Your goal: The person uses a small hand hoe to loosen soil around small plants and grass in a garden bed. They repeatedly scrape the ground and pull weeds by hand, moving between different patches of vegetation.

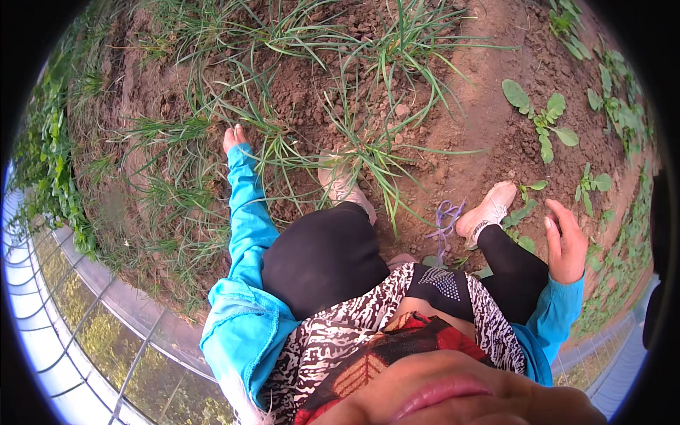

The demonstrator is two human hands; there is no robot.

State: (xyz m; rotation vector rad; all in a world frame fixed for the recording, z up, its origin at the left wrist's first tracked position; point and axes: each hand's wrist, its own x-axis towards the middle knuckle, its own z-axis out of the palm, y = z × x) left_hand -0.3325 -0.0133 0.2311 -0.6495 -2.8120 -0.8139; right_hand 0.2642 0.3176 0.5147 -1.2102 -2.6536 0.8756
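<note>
My left hand (234,137) reaches down among narrow-leaved green plants that look like chives or green onions. Beside its fingertips is a clump of long leaves (268,126); the leaves and the angle hide whether the fingers hold any. On the other side, my right hand (567,243) hovers by my knee with thumb and forefinger apart and nothing in it. Below that hand grow broad-leaved seedlings (523,212). Another narrow-leaved clump (366,151) spreads over the soil in front of my shoe.
My shoes (342,183) (489,210) are planted wide on brown soil (441,159). A purple cord (445,220) lies between them. Larger leafy seedlings (544,117) grow at the right. Along the left run dense green plants (58,175) and a framed greenhouse wall (106,303).
</note>
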